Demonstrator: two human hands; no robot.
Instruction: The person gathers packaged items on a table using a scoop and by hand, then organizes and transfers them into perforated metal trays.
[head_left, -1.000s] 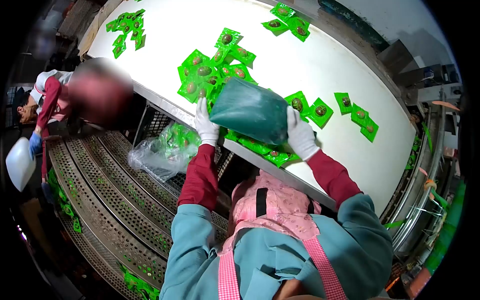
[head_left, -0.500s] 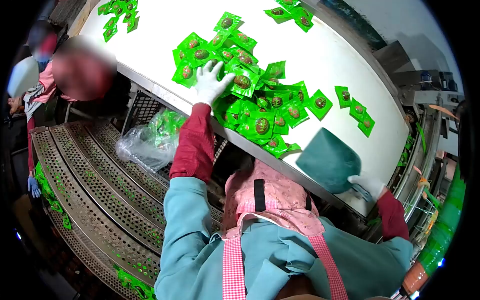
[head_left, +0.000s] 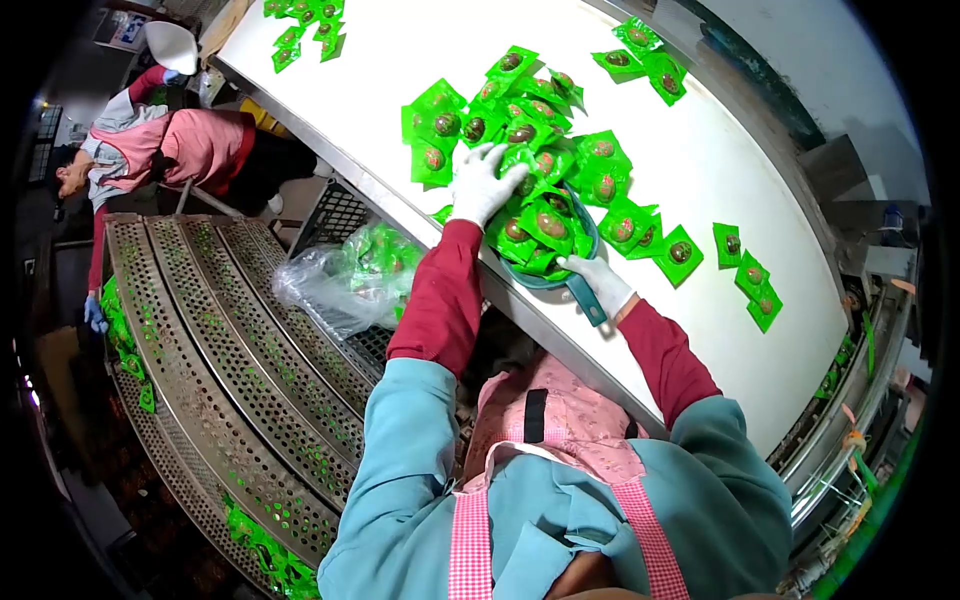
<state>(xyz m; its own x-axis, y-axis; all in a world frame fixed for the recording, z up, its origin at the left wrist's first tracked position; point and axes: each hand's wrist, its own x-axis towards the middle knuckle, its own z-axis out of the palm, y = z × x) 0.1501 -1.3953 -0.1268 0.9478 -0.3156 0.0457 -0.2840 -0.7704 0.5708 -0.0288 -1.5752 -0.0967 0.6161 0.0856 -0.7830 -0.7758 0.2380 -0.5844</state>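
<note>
My right hand (head_left: pixel 603 285), in a white glove, grips the handle of a dark green scoop (head_left: pixel 586 302) near the table's front edge. Several shiny green packets with round brown pictures, the nearest a packet (head_left: pixel 552 226), lie heaped in the scoop and hide most of its pan. My left hand (head_left: pixel 483 184), also gloved in white, rests with fingers spread against packets at the scoop's left side. Beyond it, a loose pile of the same packets (head_left: pixel 522 131) lies on the white tabletop (head_left: pixel 690 150).
More packets (head_left: pixel 680 254) lie to the right and at the far edge. Below the table, a clear plastic bag (head_left: pixel 335 290) of green packets sits by a black crate (head_left: pixel 335 215). Curved perforated metal slats (head_left: pixel 230 370) fill the left, where a co-worker (head_left: pixel 165 150) bends over.
My right hand has swung the scoop left from the bare tabletop into the pile, and packets now fill it. My left hand stays on the pile. The view has shifted a little.
</note>
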